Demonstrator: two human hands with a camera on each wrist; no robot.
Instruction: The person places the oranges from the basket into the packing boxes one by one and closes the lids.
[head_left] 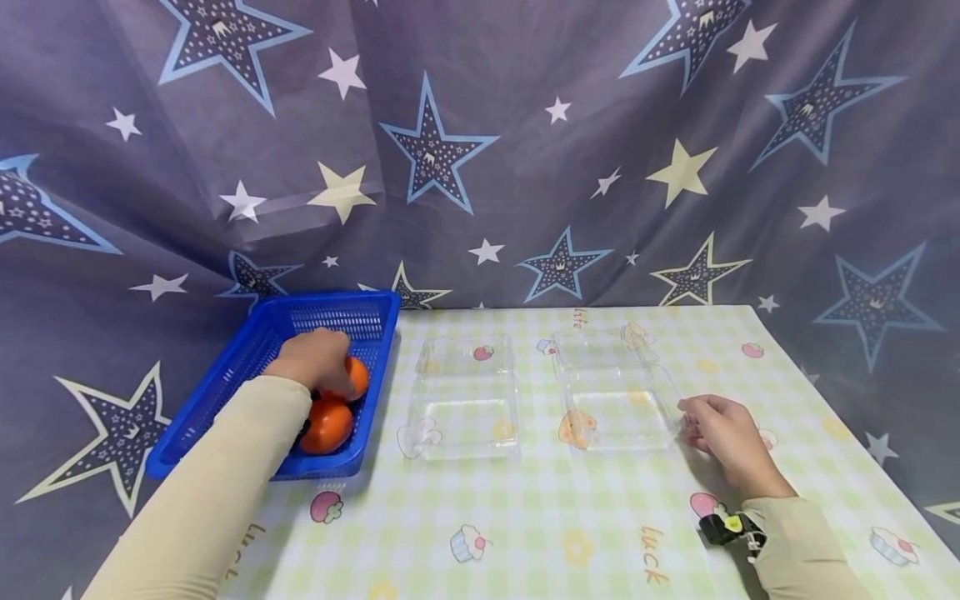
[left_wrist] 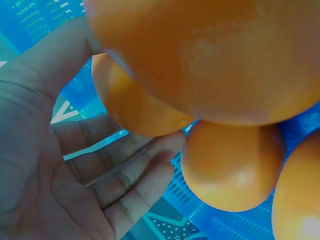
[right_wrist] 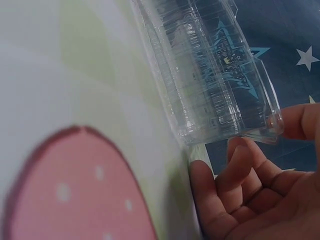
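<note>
Orange fruit (head_left: 357,377) in curled fingers of left hand (head_left: 315,360), inside blue perforated basket (head_left: 379,392); right hand (head_left: 723,433) pinches corner of clear plastic clamshell (head_left: 626,440), seemingly steadying it; second clamshell (head_left: 465,452) beside, both open on checked counter (head_left: 420,517), presumably keeping hollows accessible.

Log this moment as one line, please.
left grip: at fruit in basket | right grip: pinching edge of right box | left box: untouched | both boxes: open
</note>
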